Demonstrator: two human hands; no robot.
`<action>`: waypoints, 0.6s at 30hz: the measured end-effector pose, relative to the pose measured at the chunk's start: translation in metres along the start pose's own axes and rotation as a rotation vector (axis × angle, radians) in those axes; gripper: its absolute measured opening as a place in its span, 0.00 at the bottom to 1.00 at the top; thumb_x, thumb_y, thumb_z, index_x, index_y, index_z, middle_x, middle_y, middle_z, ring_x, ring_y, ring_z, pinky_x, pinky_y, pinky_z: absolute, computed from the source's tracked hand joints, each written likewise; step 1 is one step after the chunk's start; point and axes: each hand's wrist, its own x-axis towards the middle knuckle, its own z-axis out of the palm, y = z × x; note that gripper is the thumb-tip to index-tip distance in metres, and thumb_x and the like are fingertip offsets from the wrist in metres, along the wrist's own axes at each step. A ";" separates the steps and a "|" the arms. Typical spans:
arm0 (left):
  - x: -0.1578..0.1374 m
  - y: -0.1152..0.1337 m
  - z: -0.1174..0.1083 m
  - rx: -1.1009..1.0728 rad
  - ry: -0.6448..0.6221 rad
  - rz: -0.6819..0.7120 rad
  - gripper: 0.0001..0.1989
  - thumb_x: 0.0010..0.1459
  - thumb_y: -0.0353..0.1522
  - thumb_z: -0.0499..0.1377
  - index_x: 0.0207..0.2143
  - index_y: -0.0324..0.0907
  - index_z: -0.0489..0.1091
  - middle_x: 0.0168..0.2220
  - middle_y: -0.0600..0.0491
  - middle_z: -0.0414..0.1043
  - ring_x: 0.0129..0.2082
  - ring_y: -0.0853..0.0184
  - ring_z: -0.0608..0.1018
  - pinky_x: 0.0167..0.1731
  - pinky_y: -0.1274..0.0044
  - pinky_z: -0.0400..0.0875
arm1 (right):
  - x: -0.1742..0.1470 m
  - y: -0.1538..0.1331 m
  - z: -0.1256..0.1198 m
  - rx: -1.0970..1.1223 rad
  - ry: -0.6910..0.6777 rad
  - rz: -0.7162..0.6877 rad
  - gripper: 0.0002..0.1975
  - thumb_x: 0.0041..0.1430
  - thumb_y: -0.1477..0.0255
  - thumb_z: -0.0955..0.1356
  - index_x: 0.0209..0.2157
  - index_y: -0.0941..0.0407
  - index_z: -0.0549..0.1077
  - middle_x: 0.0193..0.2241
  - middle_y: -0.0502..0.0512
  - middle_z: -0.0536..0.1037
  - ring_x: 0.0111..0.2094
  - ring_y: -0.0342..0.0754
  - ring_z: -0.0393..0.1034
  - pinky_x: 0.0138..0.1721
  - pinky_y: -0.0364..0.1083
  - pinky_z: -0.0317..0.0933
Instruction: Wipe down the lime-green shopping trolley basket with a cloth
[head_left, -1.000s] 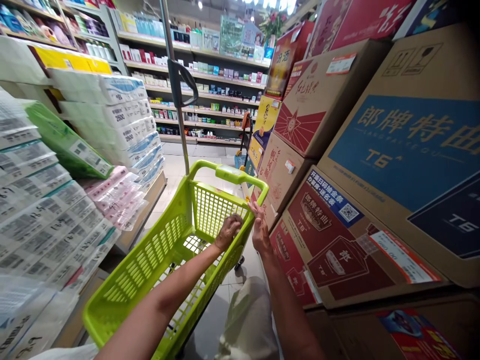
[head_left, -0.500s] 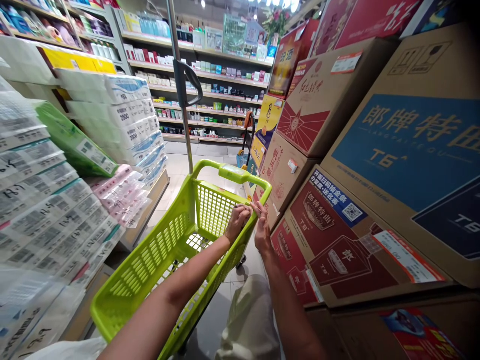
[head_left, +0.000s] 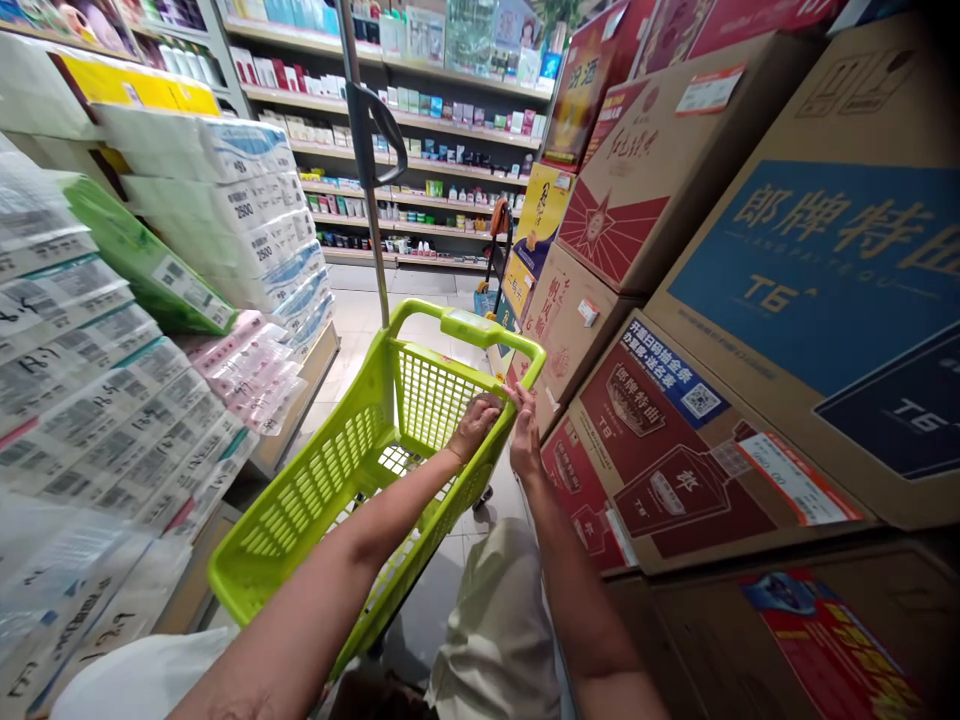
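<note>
A lime-green plastic shopping cart [head_left: 300, 545] with slotted walls stands in front of me, its basket showing nothing inside but the slotted floor. My left hand [head_left: 475, 422] reaches over the side, its fingers curled against the inner face of the rim near the handle corner. On the outer face of the same rim is my right hand [head_left: 524, 432], with its fingers bent up against the edge. Both hands are closed on the rim, close together, and their fingertips are partly hidden. A metal pole [head_left: 373, 225] with a dark grey loop grip [head_left: 386, 135] rises at the cart's far corner.
Large liquor cartons [head_left: 697, 440] are stacked close on my right. Wrapped paper packs [head_left: 217, 200] stand in piles on the left, above a low wooden platform [head_left: 300, 400]. Ahead, shelves [head_left: 442, 110] hold many small boxes. A folding trolley [head_left: 495, 255] stands beside the cartons.
The view has tipped down a little, and the cart's near end sits slightly farther right in the picture. Both hands keep their place at the rim.
</note>
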 end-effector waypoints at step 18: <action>-0.063 0.121 -0.128 -0.034 -0.552 -0.142 0.23 0.50 0.18 0.52 0.46 0.44 0.73 0.43 0.51 0.67 0.45 0.64 0.73 0.51 0.71 0.70 | -0.019 0.001 -0.001 -0.089 0.075 -0.172 0.33 0.75 0.53 0.46 0.67 0.52 0.63 0.63 0.62 0.70 0.70 0.54 0.57 0.70 0.62 0.53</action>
